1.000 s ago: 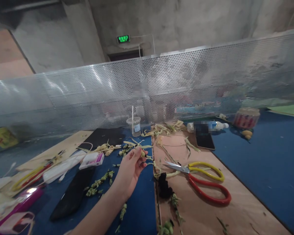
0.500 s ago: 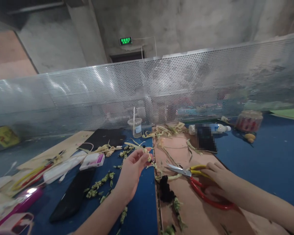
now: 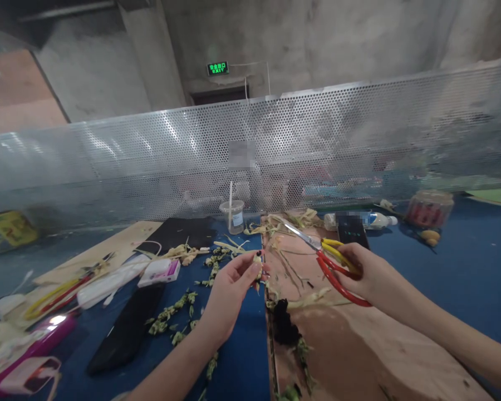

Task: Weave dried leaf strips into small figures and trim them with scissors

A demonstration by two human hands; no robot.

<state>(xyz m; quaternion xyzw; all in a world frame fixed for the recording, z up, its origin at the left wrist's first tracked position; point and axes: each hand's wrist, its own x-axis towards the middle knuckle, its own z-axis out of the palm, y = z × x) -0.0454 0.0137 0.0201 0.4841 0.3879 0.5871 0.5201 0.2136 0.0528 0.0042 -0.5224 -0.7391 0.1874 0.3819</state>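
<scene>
My left hand [image 3: 229, 292] pinches a small pale-green plant piece [image 3: 257, 269] above the seam between the blue table and the board. In my right hand [image 3: 365, 273] is a pair of scissors [image 3: 330, 278] with one yellow and one red handle. The blades point up and left over the board and look closed. Dry stalks and husks [image 3: 292, 221] lie beyond the blades. Below them, a black clump [image 3: 285, 323] sits on the board beside a greenish sprig [image 3: 304, 356]. Strings of greenish buds [image 3: 171, 313] lie left of my left hand.
A pinkish-brown board [image 3: 338, 340] covers the right middle of the blue table [image 3: 455, 278]. Around it are a plastic cup with a straw [image 3: 235, 220], a bottle [image 3: 382, 220], a phone [image 3: 353, 233], a jar [image 3: 430, 209], a black case [image 3: 125, 334] and another scissors [image 3: 62, 295]. A perforated metal screen [image 3: 192, 161] stands behind.
My right hand and the scissors have lifted away from the board, the blades swinging further upward. My left hand has shifted slightly right, still pinching the plant piece. The phone is less covered.
</scene>
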